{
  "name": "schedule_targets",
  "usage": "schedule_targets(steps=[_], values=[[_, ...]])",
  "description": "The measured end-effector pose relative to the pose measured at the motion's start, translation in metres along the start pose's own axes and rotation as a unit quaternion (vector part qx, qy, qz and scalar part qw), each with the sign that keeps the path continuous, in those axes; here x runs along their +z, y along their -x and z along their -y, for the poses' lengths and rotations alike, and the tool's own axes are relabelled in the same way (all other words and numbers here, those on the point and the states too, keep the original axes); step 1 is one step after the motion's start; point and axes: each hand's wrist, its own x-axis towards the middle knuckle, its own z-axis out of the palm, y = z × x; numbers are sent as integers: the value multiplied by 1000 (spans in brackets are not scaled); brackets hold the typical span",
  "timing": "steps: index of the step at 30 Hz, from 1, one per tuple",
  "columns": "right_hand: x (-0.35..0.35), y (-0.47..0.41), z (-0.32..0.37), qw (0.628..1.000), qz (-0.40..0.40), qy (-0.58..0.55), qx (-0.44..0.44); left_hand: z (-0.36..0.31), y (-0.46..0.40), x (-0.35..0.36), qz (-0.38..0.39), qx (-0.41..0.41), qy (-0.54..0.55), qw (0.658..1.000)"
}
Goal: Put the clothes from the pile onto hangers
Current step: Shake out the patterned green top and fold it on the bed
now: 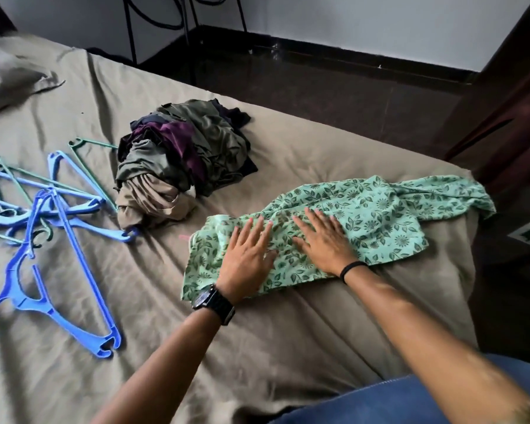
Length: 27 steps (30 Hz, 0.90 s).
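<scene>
A: Both hands, left hand and right hand, lie spread flat on the green floral garment, centre-right on the bed

B: Smooth outward, find the neckline, then fetch a blue hanger lower left; the pile waits above

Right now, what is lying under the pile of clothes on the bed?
The pile of clothes lies on the olive bedsheet. A green hanger runs in under its left edge, and a blue hanger's hook pokes out at its front. Anything else beneath stays covered.
</scene>
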Motion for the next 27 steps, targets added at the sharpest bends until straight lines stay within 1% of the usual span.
schedule_targets(steps=[1, 2, 4, 6, 8, 9, 10, 11, 13, 14, 15, 17, 20, 22, 23, 24, 25, 26, 27], values=[[0, 0, -12, 1000, 12, 12, 17, 3, -3, 10, 28, -31, 2, 999], [0, 1, -25, 999, 16, 22, 37, 8, -4, 18, 35, -67, 6, 997], [-4, 5, -56, 995, 18, 35, 90, 12, -6, 24, 24, -127, 27, 991], [-9, 12, -87, 989, 19, 37, 139, 8, -12, 23, 29, -173, 44, 983], [-13, 13, -103, 988, 22, 18, 152, -2, -19, 20, 39, -216, 38, 975], [-14, 12, -105, 989, 6, 1, 146, -6, -22, 18, 39, -230, 36, 972], [-16, 12, -106, 989, -31, -21, 140, -11, -26, 17, 32, -237, 39, 970], [-17, 13, -107, 986, -85, -47, 139, -14, -28, 15, 14, -230, 42, 972], [-16, 14, -112, 968, -180, -88, 154, -17, -30, 12, -31, -178, 31, 983], [-18, 14, -115, 960, -202, -98, 168, -17, -30, 12, -40, -140, 28, 989], [-20, 13, -119, 956, -206, -100, 183, -18, -31, 12, -38, -108, 30, 993], [-27, 8, -126, 958, -175, -89, 210, -23, -34, 15, -21, -69, 43, 996], [-38, 3, -139, 965, -77, -63, 244, -54, -52, 23, 2, -17, 35, 999], [-39, -2, -147, 971, -28, -83, 221, -84, -67, 27, 23, 25, 29, 999], [-44, -2, -156, 968, -37, -123, 217, -103, -78, 29, 36, 46, 34, 998], [-48, -1, -163, 954, -71, -189, 220, -119, -88, 32, 49, 62, 43, 996], [-55, 2, -174, 928, -130, -252, 241, -138, -102, 35, 63, 78, 51, 994], [-57, 6, -183, 893, -189, -298, 280, -153, -113, 38, 74, 95, 54, 991], [-59, 12, -203, 848, -228, -334, 342, -175, -130, 43, 79, 119, 55, 988]])
